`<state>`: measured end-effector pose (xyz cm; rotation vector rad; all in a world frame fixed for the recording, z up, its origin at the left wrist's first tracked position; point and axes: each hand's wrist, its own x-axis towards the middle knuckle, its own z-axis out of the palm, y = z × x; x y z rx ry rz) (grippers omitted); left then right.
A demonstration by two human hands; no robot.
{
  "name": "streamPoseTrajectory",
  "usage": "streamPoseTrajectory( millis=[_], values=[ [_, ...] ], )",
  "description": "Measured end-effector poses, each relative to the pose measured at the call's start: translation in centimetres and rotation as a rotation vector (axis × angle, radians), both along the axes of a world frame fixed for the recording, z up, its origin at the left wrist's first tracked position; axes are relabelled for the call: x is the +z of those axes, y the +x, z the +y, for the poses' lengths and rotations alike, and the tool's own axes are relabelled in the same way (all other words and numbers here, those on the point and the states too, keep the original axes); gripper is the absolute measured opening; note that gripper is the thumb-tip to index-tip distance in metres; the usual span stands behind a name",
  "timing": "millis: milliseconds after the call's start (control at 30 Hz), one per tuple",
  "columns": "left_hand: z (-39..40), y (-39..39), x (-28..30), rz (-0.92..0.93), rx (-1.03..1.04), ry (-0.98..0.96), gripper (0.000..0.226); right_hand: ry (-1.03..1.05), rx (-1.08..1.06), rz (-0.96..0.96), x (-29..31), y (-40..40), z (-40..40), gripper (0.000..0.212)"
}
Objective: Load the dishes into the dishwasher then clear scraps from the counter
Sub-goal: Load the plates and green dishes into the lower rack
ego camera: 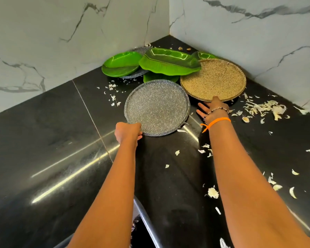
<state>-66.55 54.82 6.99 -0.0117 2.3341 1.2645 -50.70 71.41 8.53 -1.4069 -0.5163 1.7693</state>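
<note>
The near rim of the grey speckled plate point(157, 107) is gripped by the curled fingers of the left hand point(127, 132), the plate being tilted up from the black counter point(52, 149). The near edge of the tan speckled plate point(213, 79) is touched by the right hand point(212, 109), whose fingers are spread flat on the counter just below it. Beyond both sets of fingers, green leaf-shaped plates point(168, 64) are piled in the corner, and pale scraps point(265, 108) are scattered to the right of the right-hand fingers.

Left hand point(127, 131) grips grey plate point(157, 107); right hand point(212, 109) touches tan plate point(213, 79).
</note>
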Motion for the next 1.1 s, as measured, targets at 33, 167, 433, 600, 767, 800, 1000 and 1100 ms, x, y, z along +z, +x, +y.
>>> streamPoseTrajectory(
  millis=[33,167,433,600,767,800,1000,1100],
  values=[
    [-0.2,0.2,0.0,0.028,-0.022,-0.05,0.028,0.004,0.005,-0.004,-0.1,0.0,0.2,0.035],
    [-0.6,0.6,0.5,0.166,-0.126,-0.268,0.05,0.017,-0.013,0.039,-0.4,0.3,-0.2,0.004],
    [-1.8,-0.8,0.7,0.092,-0.183,-0.198,0.032,-0.065,-0.174,0.163,-0.6,4.1,-3.0,0.02],
    [-3.0,0.0,2.6,-0.224,-0.083,0.196,0.023,-0.061,-0.232,0.15,0.3,7.6,-4.5,0.029],
    [-3.3,1.8,5.1,-0.41,-0.17,0.396,0.019,0.021,-0.258,0.208,2.3,10.7,-7.1,0.025],
    [-3.3,2.3,5.8,-0.399,-0.178,0.438,0.014,0.051,-0.26,0.229,2.8,11.1,-7.9,0.022],
    [-3.8,5.1,10.8,-0.013,-0.423,0.71,0.025,0.237,-0.274,0.341,5.7,13.4,-14.0,0.014],
    [-5.2,6.3,13.2,0.35,-0.672,0.679,0.027,0.338,-0.279,0.29,7.0,14.5,-17.8,0.016]
  ],
)
